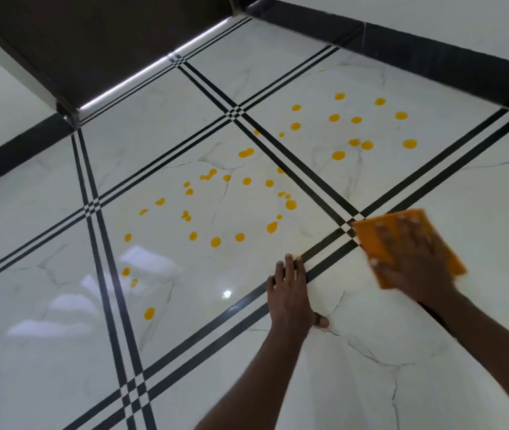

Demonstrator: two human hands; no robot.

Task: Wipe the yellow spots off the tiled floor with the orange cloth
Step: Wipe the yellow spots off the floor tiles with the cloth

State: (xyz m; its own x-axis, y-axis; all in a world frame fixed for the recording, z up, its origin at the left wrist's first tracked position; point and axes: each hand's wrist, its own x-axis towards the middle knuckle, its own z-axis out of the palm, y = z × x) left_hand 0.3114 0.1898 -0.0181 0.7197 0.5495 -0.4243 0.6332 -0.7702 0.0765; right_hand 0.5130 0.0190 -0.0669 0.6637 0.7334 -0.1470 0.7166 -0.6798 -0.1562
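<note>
- While the right hand (414, 268) reaches forward with fingers spread flat, it presses the orange cloth (408, 246) onto the tiled floor (402, 352), over a crossing of black tile lines; the grip is apart, nothing clasped.
- Left hand (290, 296) lies palm-down on the floor just beside it, fingers straight and together, thumb out.
- Yellow spots (240, 237) dot the tiles beyond both hands, apart from the cloth.
- Both forearms extend from the lower right.

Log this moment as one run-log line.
right hand presses orange cloth flat | left hand braces floor | yellow spots remain
</note>
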